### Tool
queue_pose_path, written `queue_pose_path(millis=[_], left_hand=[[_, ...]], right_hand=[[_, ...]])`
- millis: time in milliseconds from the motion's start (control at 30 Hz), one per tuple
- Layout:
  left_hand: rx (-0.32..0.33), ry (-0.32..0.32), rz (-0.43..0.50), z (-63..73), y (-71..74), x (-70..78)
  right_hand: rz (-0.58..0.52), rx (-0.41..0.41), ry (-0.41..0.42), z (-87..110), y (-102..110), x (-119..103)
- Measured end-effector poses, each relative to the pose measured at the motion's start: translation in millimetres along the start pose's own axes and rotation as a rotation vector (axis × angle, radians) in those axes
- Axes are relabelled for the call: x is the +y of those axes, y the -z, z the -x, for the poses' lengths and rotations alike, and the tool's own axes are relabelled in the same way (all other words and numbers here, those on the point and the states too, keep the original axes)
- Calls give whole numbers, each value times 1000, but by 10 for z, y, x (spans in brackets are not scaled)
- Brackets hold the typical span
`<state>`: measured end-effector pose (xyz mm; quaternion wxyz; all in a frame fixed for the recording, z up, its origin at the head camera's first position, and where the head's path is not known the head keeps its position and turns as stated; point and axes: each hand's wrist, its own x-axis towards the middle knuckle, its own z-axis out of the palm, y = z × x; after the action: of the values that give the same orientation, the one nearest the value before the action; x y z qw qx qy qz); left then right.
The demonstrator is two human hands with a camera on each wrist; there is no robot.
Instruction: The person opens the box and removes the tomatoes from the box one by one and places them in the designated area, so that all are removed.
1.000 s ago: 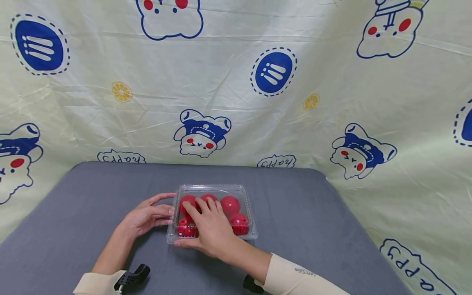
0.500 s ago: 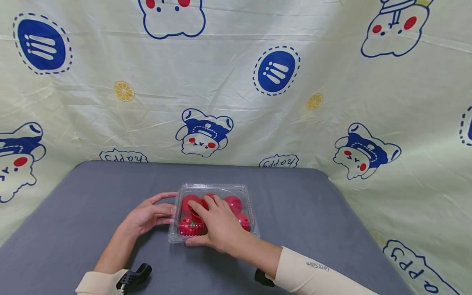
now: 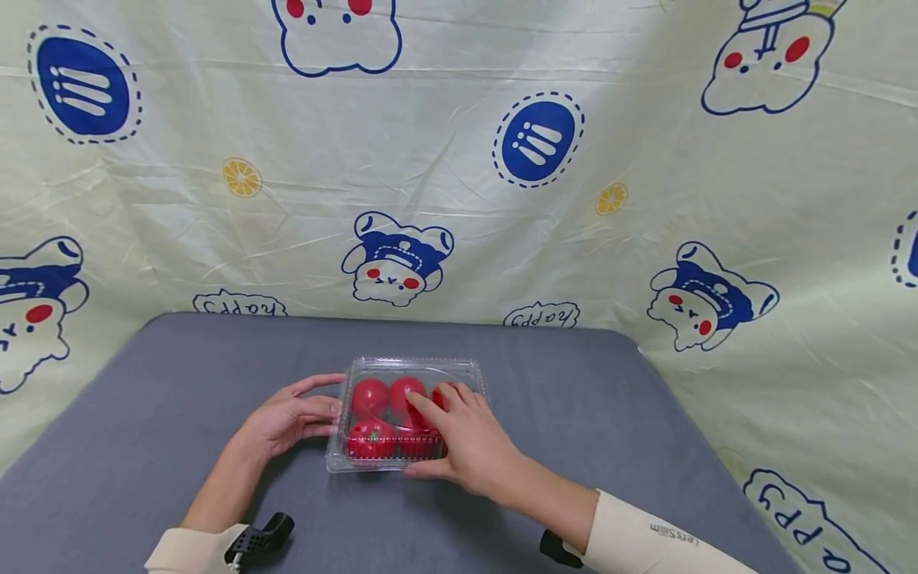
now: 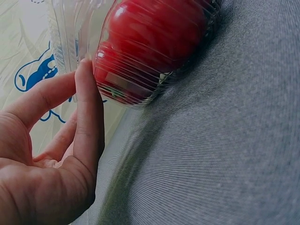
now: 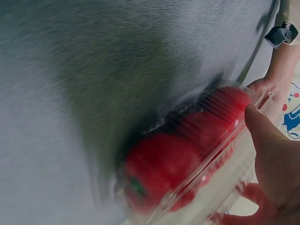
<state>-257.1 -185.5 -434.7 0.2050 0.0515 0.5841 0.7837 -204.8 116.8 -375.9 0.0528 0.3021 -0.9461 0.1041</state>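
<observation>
A clear plastic clamshell box [image 3: 333,461] with several red tomatoes [image 3: 369,396] inside lies on the table, its lid down over them. My left hand [image 3: 290,418] is at the left side of the box, thumb and fingertips pinching its rim, as the left wrist view also shows. Across the right half of the lid spreads my right hand [image 3: 469,442], with bent fingers on top and the thumb at the front rim. In the right wrist view that thumb [image 5: 262,126] lies along the rim edge. The tomatoes at the right are partly hidden under this hand.
The table [image 3: 215,359] has a grey cloth top with rounded far corners. Behind it hangs a pale printed curtain [image 3: 430,159] with blue cartoon figures. A black wrist device [image 3: 260,538] is worn at the left cuff, and another dark one [image 3: 559,550] at the right.
My right hand has slid rightward along the lid and front rim, uncovering the tomatoes at left and middle. The left hand keeps its place at the box's left side.
</observation>
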Motion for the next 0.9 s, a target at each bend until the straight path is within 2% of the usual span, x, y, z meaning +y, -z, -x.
queue_pose_path(millis=[267,500,900], left_hand=[[-1,10,11,-10,0,10],[5,10,11,-4,-1,7],[23,3,-1,-17,12,-15]], right_hand=[[-2,12,-34,150,82,170],[18,8,-4,233,62,238],[-40,-23,-7,206,121,301]])
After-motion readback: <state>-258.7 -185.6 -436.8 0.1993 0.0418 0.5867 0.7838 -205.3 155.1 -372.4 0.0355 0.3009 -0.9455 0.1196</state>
